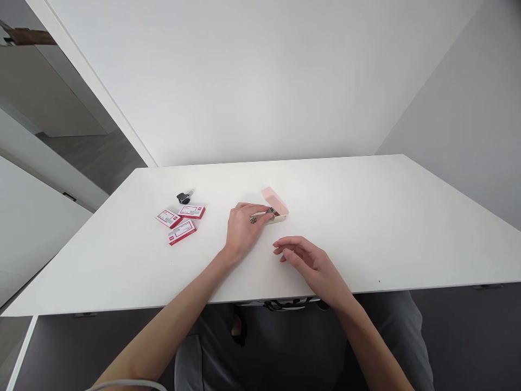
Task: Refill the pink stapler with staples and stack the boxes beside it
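This looks like an office room: a plain white tabletop (366, 217) between bare white walls (244, 81), with three small red boxes of staples (181, 221) and a pink stapler (275, 205).

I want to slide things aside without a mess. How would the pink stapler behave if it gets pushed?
The pink stapler stands hinged open, top raised, so a push would probably tip it or snap it shut. The left hand steadies its base, suggesting it shifts easily. It looks small, rigid, likely light, and should slide on the smooth table.
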Action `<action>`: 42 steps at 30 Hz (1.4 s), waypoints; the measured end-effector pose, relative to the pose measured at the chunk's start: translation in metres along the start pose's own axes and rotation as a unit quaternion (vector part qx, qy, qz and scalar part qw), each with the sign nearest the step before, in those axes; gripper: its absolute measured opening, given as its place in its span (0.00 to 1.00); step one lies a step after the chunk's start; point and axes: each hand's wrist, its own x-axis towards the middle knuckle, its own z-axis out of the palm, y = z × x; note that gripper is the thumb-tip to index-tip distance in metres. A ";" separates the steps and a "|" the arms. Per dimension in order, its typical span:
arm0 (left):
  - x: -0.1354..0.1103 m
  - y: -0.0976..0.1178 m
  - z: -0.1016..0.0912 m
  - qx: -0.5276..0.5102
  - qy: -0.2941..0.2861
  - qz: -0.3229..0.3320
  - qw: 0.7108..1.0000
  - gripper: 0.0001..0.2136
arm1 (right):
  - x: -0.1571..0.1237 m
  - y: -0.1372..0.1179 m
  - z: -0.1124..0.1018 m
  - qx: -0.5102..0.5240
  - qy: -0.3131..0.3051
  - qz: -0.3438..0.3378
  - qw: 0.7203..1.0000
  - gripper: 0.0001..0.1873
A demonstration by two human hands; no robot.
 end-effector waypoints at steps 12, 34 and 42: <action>0.000 -0.005 0.003 0.008 -0.027 0.002 1.000 0.07 | 0.000 0.002 -0.001 -0.002 -0.005 -0.010 1.000 0.16; -0.010 -0.007 0.003 0.049 -0.042 -0.006 0.998 0.07 | 0.030 0.016 0.006 -0.246 0.159 -0.173 0.940 0.27; -0.015 -0.008 -0.002 0.052 -0.043 0.016 0.998 0.05 | 0.077 0.026 -0.002 -0.370 0.094 -0.242 0.892 0.30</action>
